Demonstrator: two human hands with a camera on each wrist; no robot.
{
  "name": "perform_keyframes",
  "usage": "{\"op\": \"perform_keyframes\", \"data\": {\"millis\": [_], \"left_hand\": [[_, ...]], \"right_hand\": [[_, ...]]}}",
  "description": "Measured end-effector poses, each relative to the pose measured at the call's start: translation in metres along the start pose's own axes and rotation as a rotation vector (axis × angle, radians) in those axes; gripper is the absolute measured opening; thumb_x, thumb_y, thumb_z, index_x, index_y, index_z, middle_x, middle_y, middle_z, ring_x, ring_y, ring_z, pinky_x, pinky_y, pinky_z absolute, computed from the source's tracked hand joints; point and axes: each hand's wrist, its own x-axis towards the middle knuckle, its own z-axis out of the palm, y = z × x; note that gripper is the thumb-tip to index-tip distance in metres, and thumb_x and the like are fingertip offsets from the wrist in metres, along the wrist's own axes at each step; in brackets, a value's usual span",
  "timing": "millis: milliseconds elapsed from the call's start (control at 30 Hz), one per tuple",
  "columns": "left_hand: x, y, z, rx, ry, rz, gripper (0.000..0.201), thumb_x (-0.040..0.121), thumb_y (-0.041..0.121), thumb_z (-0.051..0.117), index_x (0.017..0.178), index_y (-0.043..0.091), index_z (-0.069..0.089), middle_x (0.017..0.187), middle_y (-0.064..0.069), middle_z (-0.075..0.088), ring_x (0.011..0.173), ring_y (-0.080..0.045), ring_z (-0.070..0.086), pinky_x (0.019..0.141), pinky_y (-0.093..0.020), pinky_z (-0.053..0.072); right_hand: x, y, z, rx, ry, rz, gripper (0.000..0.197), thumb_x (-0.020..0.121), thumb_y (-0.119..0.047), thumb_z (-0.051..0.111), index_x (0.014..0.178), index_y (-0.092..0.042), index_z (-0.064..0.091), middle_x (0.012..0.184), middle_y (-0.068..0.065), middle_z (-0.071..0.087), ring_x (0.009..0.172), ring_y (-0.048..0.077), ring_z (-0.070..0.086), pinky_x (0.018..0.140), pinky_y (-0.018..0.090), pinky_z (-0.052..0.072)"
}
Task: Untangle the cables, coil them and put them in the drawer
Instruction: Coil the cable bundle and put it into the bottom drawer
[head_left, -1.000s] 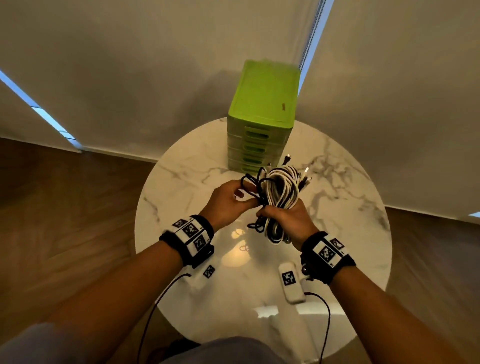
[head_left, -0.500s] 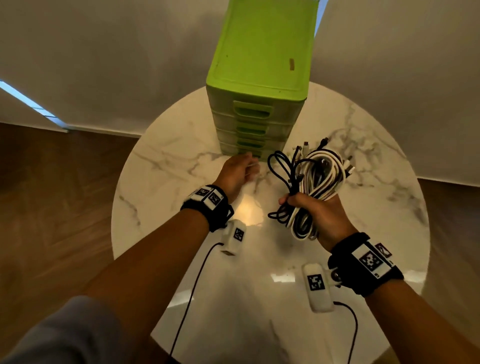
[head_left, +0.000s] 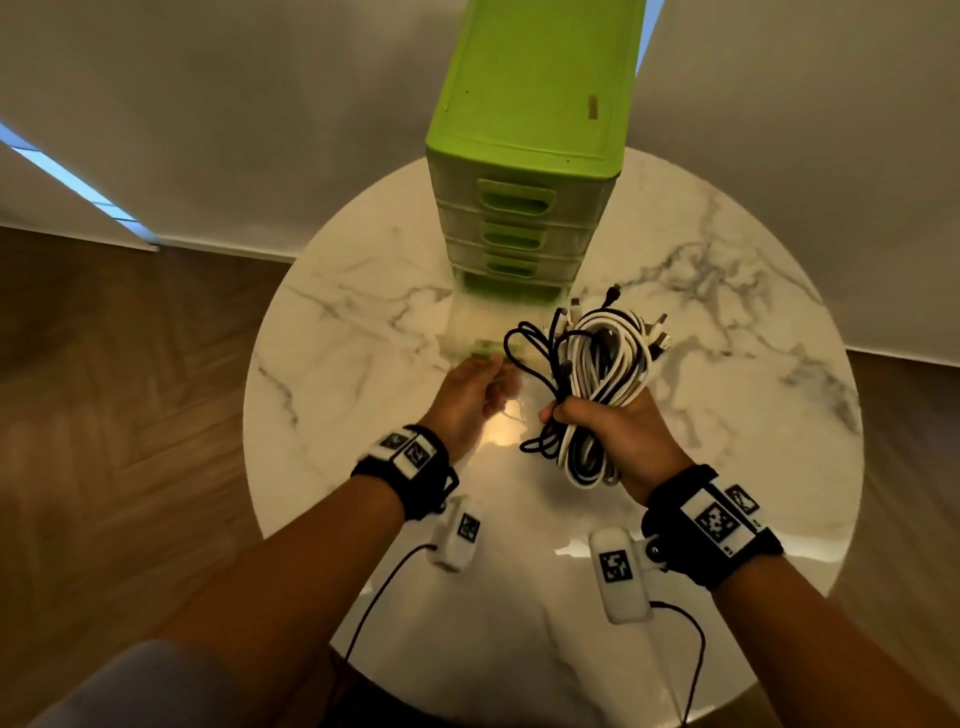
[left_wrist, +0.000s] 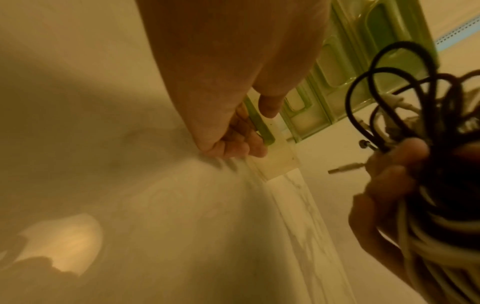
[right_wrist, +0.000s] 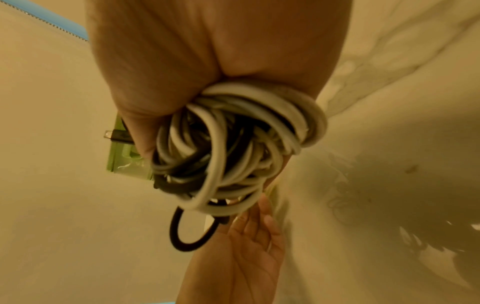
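Note:
A green drawer unit (head_left: 530, 104) stands at the back of the round marble table (head_left: 363, 312). Its bottom drawer (head_left: 480, 317), translucent and motion-blurred, is pulled out toward me. My left hand (head_left: 467, 400) grips its green handle (left_wrist: 259, 125), fingers curled round it in the left wrist view. To the right, my right hand (head_left: 608, 426) holds a bundle of coiled white and black cables (head_left: 602, 364) above the table, beside the drawer. The fist closes round the bundle (right_wrist: 233, 144) in the right wrist view; plugs stick out at the top.
The upper drawers (head_left: 514, 197) of the unit are closed. Pale wall panels rise behind the table, and wooden floor (head_left: 130, 415) lies around it. A bright light reflection (head_left: 504, 431) sits on the marble between my hands.
My left hand let go of the bundle, reached to the bottom drawer and has pulled it out. My right hand keeps the bundle and shifted right. The view moved closer to the unit.

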Motion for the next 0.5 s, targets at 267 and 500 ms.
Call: {"op": "perform_keyframes", "data": {"millis": [267, 500], "left_hand": [[-0.073, -0.039, -0.028, -0.003, -0.083, -0.083, 0.022, 0.109, 0.023, 0.043, 0.108, 0.019, 0.065, 0.093, 0.006, 0.077, 0.082, -0.008, 0.069, 0.075, -0.027, 0.044], [-0.089, -0.028, -0.033, 0.225, -0.145, -0.045, 0.023, 0.105, 0.028, 0.052, 0.110, 0.013, 0.069, 0.091, -0.003, 0.073, 0.076, -0.014, 0.064, 0.069, -0.027, 0.044]], "right_hand": [[-0.026, 0.005, 0.027, -0.127, -0.023, 0.032, 0.016, 0.072, -0.001, 0.075, 0.080, -0.015, 0.074, 0.077, 0.002, 0.074, 0.074, 0.012, 0.070, 0.073, 0.034, 0.059], [-0.010, -0.001, 0.052, -0.219, -0.029, 0.152, 0.022, 0.072, -0.008, 0.076, 0.093, -0.013, 0.076, 0.083, 0.009, 0.077, 0.081, 0.025, 0.074, 0.077, 0.040, 0.062]]}}
